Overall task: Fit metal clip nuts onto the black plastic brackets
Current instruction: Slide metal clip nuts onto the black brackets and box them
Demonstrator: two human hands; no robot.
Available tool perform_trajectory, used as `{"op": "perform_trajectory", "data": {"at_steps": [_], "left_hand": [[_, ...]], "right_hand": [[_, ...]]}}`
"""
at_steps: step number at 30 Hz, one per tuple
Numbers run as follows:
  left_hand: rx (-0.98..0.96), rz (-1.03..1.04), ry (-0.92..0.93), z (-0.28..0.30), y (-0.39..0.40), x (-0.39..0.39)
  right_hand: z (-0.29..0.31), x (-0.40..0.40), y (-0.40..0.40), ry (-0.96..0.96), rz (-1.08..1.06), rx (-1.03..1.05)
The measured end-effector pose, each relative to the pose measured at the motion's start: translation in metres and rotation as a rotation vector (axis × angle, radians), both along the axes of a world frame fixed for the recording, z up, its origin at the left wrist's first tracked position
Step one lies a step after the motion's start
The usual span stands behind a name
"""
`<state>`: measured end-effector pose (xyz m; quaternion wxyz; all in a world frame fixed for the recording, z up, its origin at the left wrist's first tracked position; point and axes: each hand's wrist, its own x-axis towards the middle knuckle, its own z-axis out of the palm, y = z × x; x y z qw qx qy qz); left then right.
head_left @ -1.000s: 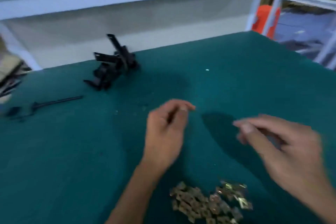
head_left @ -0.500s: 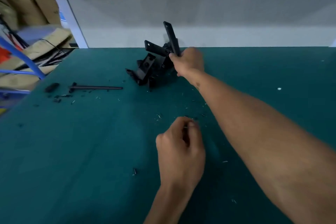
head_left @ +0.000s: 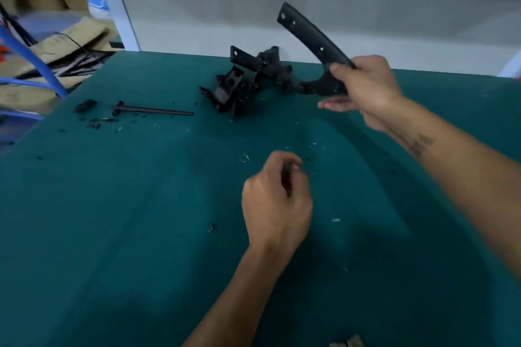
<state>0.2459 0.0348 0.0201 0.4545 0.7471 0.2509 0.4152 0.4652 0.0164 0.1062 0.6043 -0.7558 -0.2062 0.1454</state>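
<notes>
While the right hand (head_left: 366, 90) grips a long curved black bracket (head_left: 307, 36) near its forked base and holds it lifted above the far side of the green desk (head_left: 112, 234), the left hand (head_left: 277, 203) hovers nearer, fingers curled with thumb against fingertips; what it pinches, if anything, cannot be told. A pile of black brackets (head_left: 242, 79) lies just left of the raised one. Farther left lie a thin black rod (head_left: 158, 111) and black scraps. A few metal clip nuts (head_left: 348, 342) show at the near edge.
</notes>
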Motion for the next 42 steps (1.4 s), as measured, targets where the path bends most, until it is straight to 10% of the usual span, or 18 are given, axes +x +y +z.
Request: {"op": "perform_trajectory", "data": {"at_steps": [12,22,32,42], "left_hand": [[0.793,0.06,0.248,0.01,-0.045,-0.019],[0.5,-0.118,0.444,0.018,-0.033,-0.026],[0.404,-0.211,0.561,0.015,-0.025,-0.02],[0.238,-0.226,0.518,0.012,-0.008,-0.018]], "right_hand": [[-0.01,-0.11,-0.132,-0.455,0.432,-0.371],[-0.039,-0.157,-0.202,0.28,0.068,0.319],[-0.084,-0.221,-0.338,-0.521,0.121,-0.339],[-0.076,-0.226,-0.33,-0.467,0.139,-0.473]]}}
